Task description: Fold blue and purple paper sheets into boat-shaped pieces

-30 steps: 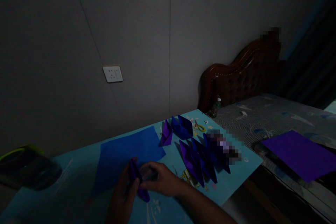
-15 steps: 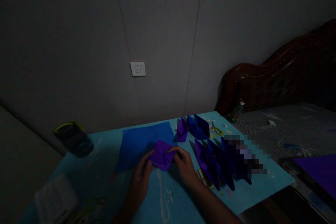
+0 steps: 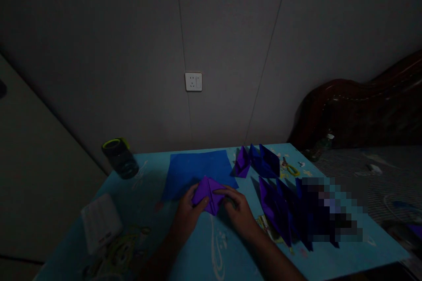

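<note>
A piece of folded purple paper (image 3: 211, 189), diamond-shaped with a crease down its middle, is held above the table between both hands. My left hand (image 3: 188, 214) grips its left side, the thumb lying on the front face. With bent fingers, my right hand (image 3: 238, 209) holds the right side, fingertips on the paper near the centre crease. Just behind lies a flat blue sheet (image 3: 198, 169). To the right stand several folded paper boats, among them a small purple one (image 3: 243, 162), a blue one (image 3: 268, 161) and a larger purple one (image 3: 275, 208).
A dark cup with a yellow-green rim (image 3: 120, 158) stands at the back left of the blue table (image 3: 184, 254). A white box (image 3: 101, 221) lies in front of it. Yellow-handled scissors (image 3: 290, 168) rest at the back right. Beyond the table are a bottle (image 3: 325, 142) and a bed.
The view has swung left, so everything appears further right. My left thumb has come onto the paper's front, and the paper now shows a flatter diamond face with its crease upright.
</note>
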The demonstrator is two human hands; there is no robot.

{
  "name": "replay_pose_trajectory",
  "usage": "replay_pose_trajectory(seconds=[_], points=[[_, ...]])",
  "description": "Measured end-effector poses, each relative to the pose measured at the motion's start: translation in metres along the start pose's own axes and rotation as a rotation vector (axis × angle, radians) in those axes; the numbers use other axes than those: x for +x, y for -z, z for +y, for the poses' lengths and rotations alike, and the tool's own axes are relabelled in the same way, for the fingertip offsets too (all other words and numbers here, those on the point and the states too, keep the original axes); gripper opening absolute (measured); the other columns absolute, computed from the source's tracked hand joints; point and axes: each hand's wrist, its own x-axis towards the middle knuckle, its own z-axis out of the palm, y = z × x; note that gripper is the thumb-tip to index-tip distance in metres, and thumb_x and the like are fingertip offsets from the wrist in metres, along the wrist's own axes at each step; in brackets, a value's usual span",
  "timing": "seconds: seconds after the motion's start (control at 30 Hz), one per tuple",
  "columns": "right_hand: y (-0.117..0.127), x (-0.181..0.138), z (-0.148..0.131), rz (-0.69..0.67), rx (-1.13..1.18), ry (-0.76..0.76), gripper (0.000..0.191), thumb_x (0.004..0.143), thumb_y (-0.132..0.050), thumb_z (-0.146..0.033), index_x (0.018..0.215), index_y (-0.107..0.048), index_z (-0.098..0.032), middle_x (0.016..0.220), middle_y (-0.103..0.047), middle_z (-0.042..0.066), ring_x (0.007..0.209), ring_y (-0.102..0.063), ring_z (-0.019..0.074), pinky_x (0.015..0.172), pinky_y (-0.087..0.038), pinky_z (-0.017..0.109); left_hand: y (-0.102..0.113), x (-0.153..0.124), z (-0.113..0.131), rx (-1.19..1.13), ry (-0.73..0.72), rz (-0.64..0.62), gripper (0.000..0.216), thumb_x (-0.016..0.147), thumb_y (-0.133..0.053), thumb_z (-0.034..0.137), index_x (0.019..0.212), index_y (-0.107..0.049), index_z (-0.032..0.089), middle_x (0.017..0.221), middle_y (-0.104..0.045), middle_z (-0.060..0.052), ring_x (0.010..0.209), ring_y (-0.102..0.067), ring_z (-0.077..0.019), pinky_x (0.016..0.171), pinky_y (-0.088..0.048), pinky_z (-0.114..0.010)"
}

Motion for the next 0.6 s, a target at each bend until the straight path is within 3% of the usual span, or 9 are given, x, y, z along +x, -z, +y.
replay_pose_trajectory(seconds=[0.2, 0.33, 0.6], points=[[-0.003, 0.001, 0.009, -0.005, -0.011, -0.111, 0.043, 0.087, -0.064, -0.037, 0.125, -0.056, -0.019, 0.090, -0.071, 0.004, 0.078, -0.065, 0.0202, 0.069, -0.051, 0.030, -0.002, -0.003, 0.000, 0.165, -0.068, -0.069, 0.034, 0.077, -0.068, 0.032, 0.109, -0.068, 0.019, 0.104, -0.074, -0.007, 0.096, -0.069, -0.0256, 0.084, -0.055, -0.035], [0.001, 0.003, 0.005, -0.096, -0.087, -0.078, 0.032, 0.089, -0.060, -0.035, 0.117, -0.064, -0.019, 0.096, -0.073, 0.006, 0.082, -0.066, 0.0213, 0.073, -0.050, 0.031, -0.005, -0.006, 0.006, 0.146, -0.078, -0.099, 0.032, 0.076, -0.067, 0.027, 0.107, -0.067, 0.018, 0.100, -0.074, -0.007, 0.093, -0.069, -0.0243, 0.082, -0.055, -0.032], [-0.001, 0.002, -0.003, -0.119, -0.098, -0.067, 0.020, 0.085, -0.060, -0.030, 0.098, -0.065, -0.016, 0.083, -0.069, 0.001, 0.071, -0.060, 0.0165, 0.065, -0.045, 0.025, -0.009, -0.009, 0.010, 0.229, -0.079, -0.155, 0.032, 0.076, -0.064, 0.025, 0.107, -0.062, 0.019, 0.099, -0.070, -0.004, 0.092, -0.066, -0.0224, 0.082, -0.051, -0.031]])
